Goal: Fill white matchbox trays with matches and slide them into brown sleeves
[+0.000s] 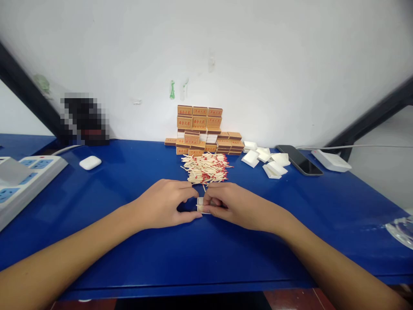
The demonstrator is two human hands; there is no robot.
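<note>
A small white matchbox tray [200,201] lies on the blue table between my hands. My left hand [167,202] steadies its left end, with the index finger at the far corner and the thumb at the near one. Over the tray, the fingers of my right hand [229,202] are pinched on matchsticks [201,208] lying inside, and they cover its right part. Just beyond my hands is a loose heap of red-tipped matchsticks [206,168]. One stray match [204,188] sticks out from the heap toward the tray.
Stacked matchboxes [200,122] stand against the wall behind the heap. Several empty white trays [272,168] lie to their right, beside a phone [300,160] and a white box [331,161]. At left are a white earbud case [90,162] and a power strip [35,176].
</note>
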